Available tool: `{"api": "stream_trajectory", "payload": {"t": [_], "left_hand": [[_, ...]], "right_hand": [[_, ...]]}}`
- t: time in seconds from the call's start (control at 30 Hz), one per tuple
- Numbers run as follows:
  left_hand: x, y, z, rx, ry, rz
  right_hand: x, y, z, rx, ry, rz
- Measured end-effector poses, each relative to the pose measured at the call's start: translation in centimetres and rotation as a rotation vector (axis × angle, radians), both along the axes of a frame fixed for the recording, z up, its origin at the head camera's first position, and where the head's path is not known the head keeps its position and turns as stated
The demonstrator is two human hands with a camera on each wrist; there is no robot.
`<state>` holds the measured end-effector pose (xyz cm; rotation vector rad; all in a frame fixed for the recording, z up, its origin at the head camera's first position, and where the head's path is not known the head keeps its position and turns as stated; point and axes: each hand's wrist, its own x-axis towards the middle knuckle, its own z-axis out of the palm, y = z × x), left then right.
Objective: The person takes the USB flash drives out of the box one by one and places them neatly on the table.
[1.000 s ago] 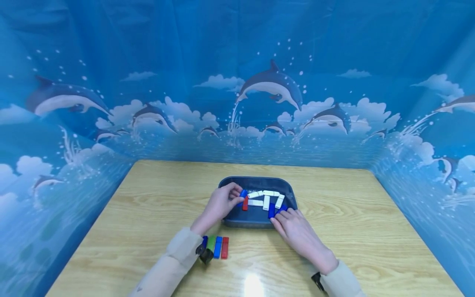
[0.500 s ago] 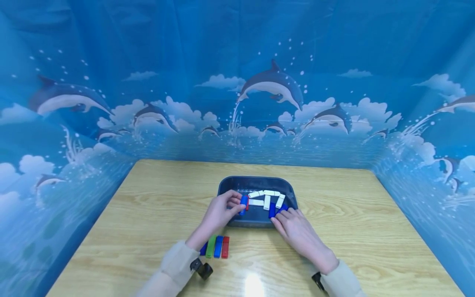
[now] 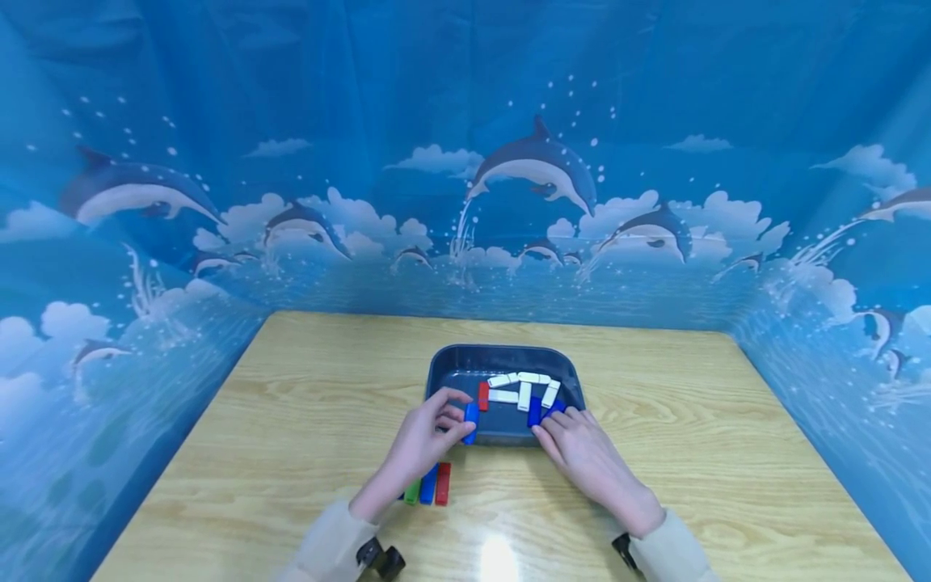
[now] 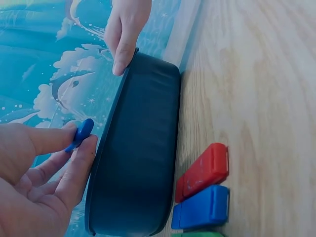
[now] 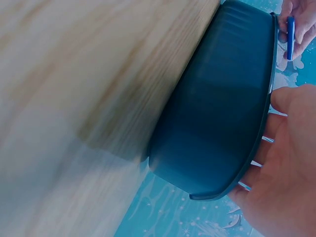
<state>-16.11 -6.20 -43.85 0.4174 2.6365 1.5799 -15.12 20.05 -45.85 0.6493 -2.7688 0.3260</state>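
Observation:
My left hand (image 3: 424, 432) pinches a blue USB flash drive (image 3: 470, 423) between thumb and fingertips, over the near left rim of the dark tray (image 3: 502, 440). In the left wrist view the flash drive (image 4: 83, 132) shows edge-on at the fingertips. At the tray's near right corner is my right hand (image 3: 591, 461), fingers reaching over the rim beside two dark blue flash drives (image 3: 534, 412). The rim hides those fingertips in the right wrist view, so I cannot tell what they hold. Several white flash drives (image 3: 503, 396) and a red one (image 3: 483, 396) lie in the tray.
On the table before the tray, a red flash drive (image 3: 443, 485), a blue one (image 3: 429, 487) and a green one (image 3: 412, 491) lie side by side, partly behind my left wrist. A dolphin-printed curtain (image 3: 465, 162) stands around the table (image 3: 691, 453).
My left hand has drawn the blue flash drive toward me, from beside the red one to the tray's near left rim, uncovering the red one. The right hand stays in place.

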Motion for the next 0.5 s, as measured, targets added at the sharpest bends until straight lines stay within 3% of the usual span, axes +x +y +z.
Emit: {"api": "stream_trajectory", "payload": {"t": [0.3,0.5], "left_hand": [[1.4,-1.0,0.0,0.039,0.008,-0.035],[2.4,-1.3,-0.3,0.025,-0.035,-0.074]], "right_hand": [[0.0,-0.1,0.1,-0.001,-0.007,-0.007],[0.0,-0.1,0.1,-0.008,-0.029,-0.009]]}}
